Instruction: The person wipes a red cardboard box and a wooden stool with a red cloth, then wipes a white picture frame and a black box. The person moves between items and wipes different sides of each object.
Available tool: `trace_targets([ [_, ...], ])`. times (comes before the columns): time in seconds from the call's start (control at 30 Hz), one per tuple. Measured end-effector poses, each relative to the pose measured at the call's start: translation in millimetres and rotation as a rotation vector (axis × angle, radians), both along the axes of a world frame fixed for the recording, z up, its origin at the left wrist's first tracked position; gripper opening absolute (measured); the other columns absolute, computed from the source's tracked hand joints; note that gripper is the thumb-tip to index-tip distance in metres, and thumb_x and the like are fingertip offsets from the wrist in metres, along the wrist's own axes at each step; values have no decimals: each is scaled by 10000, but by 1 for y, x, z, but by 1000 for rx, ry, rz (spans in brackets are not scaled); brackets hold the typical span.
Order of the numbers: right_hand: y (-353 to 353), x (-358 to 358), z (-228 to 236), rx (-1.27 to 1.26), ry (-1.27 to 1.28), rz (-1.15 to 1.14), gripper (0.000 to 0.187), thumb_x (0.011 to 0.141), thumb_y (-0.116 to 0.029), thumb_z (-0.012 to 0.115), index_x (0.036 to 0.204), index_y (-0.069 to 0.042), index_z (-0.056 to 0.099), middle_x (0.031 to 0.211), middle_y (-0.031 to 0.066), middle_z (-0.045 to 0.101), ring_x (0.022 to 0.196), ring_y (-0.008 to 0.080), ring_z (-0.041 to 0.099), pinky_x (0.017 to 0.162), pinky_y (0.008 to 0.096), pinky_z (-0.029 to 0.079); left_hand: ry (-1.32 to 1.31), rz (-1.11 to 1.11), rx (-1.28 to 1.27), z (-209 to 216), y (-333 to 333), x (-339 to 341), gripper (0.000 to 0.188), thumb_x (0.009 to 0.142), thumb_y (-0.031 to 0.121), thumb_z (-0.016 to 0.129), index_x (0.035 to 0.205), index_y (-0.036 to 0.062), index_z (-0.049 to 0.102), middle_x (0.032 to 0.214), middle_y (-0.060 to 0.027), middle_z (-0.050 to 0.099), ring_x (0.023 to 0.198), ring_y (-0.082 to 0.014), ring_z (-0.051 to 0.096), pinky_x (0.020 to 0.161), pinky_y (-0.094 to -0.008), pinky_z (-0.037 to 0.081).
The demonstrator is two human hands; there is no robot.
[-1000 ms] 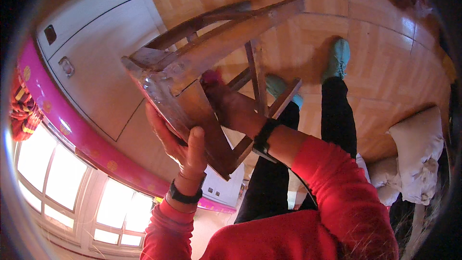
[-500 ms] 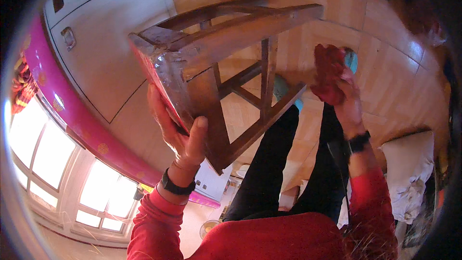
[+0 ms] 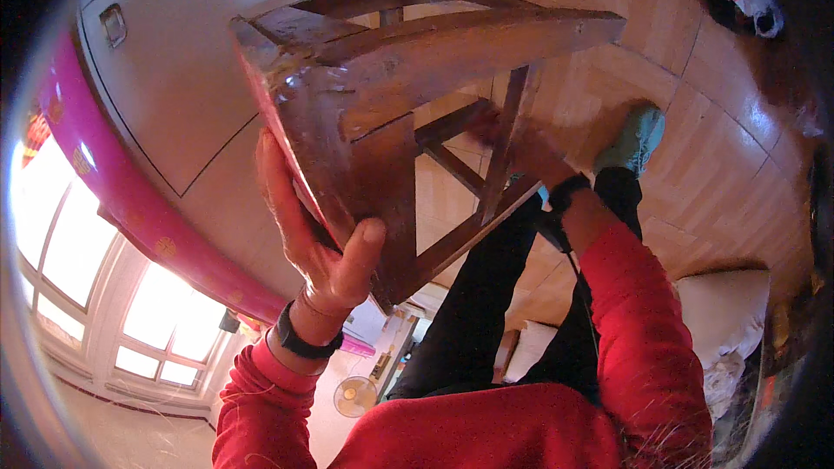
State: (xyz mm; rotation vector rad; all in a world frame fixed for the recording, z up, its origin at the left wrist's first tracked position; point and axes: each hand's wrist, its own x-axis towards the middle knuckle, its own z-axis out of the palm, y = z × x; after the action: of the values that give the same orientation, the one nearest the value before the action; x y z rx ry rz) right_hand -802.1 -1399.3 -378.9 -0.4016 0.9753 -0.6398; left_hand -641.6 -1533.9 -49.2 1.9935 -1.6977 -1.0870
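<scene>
A dark wooden stool (image 3: 382, 78) is tipped on its side in front of me, its legs and rungs pointing right. My left hand (image 3: 317, 234) grips the edge of its seat from below, thumb on the underside. My right hand (image 3: 530, 152) reaches in among the legs next to a rung (image 3: 499, 156). It is blurred by motion and closed on a dark red cloth (image 3: 488, 126). Both of my sleeves are red, and each wrist wears a black band.
Below lies a wooden parquet floor (image 3: 712, 165), with my foot in a teal sock (image 3: 636, 135) on it. A white panelled door (image 3: 174, 78) and a pink strip are at the left, bright windows at lower left. A small fan (image 3: 352, 395) and a white cushion (image 3: 721, 313) are near.
My right hand with the red cloth came off the stool, swung out to the right, and is now back among the legs. The stool has come closer and higher in view.
</scene>
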Motion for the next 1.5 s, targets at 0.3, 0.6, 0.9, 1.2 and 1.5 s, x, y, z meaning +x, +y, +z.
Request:
trace_targets([
  [0.3, -9, -13, 16, -513, 309, 513, 296, 968, -263, 600, 1235, -139, 637, 1152, 38, 693, 1052, 166, 663, 872, 337, 560, -87, -107, -118, -4, -1, 5, 1049, 754, 428, 742, 1541, -47, 236, 1579, -281, 232, 1457, -425, 254, 1171, -508, 217],
  [0.6, -43, 4, 33, -53, -11, -10, 284, 954, -197, 607, 1226, -116, 628, 1122, 49, 690, 1029, 172, 656, 866, 338, 548, -93, -111, -131, -4, 1, 5, 1074, 747, 461, 744, 1540, -55, 233, 1581, -288, 218, 1459, -424, 253, 1172, -511, 223],
  [0.9, -19, 91, -20, -127, -160, 317, 279, 941, -131, 615, 1217, -92, 620, 1093, 60, 687, 1006, 177, 648, 860, 339, 536, -112, -40, -32, 0, 5, 9, 1093, 751, 488, 740, 1539, -66, 223, 1587, -283, 204, 1459, -412, 251, 1174, -499, 223],
  [1.2, -21, 2, 20, -296, -425, 628, 337, 924, -98, 634, 1260, -85, 608, 1114, 51, 685, 1078, 178, 607, 962, 332, 470, -103, -83, -87, -3, 4, 7, 1092, 752, 479, 741, 1544, -58, 215, 1587, -286, 200, 1463, -424, 240, 1173, -514, 217],
  [1.5, -17, 8, 47, -192, -177, 338, 169, 977, -110, 583, 1135, -70, 625, 1018, 61, 678, 939, 215, 649, 837, 365, 545, -62, -75, -84, -4, -2, 16, 1044, 766, 453, 731, 1544, -45, 242, 1586, -273, 238, 1456, -411, 275, 1171, -497, 232],
])
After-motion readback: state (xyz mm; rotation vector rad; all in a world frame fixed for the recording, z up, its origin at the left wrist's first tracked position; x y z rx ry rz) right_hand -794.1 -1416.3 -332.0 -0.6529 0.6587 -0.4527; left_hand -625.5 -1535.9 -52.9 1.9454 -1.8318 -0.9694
